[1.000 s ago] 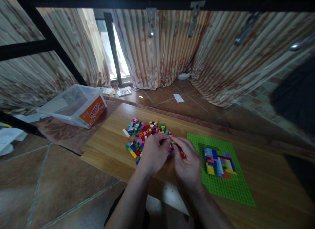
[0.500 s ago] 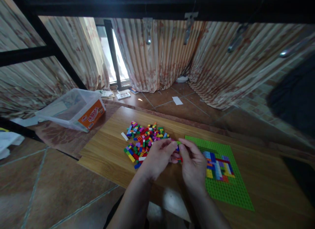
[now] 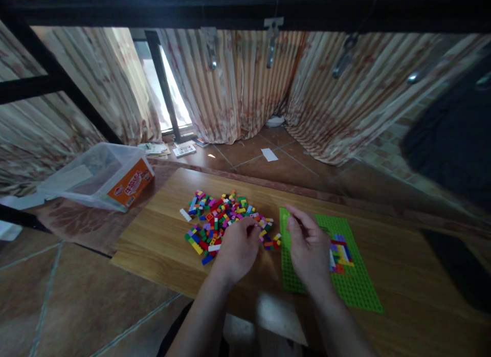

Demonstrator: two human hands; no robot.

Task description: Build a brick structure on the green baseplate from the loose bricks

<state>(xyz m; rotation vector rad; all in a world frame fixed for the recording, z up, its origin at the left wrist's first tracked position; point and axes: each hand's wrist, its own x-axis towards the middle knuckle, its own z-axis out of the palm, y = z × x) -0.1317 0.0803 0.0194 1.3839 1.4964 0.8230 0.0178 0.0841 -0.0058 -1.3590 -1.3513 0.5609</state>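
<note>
A heap of small coloured bricks lies on a wooden board. My left hand rests at the heap's right edge with its fingers curled among the bricks; what they grip is hidden. To the right lies a green baseplate with a patch of coloured bricks built on it. My right hand hovers over the baseplate's left part, fingers pinched together on a small piece that I cannot make out.
A clear plastic box with an orange label sits on the floor at the left. Papers lie near the curtains. A black frame bar crosses overhead. A dark object stands at the right.
My hands have come apart: the right one moved right over the baseplate, the left one lowered onto the bricks. The view shifted a little to the right.
</note>
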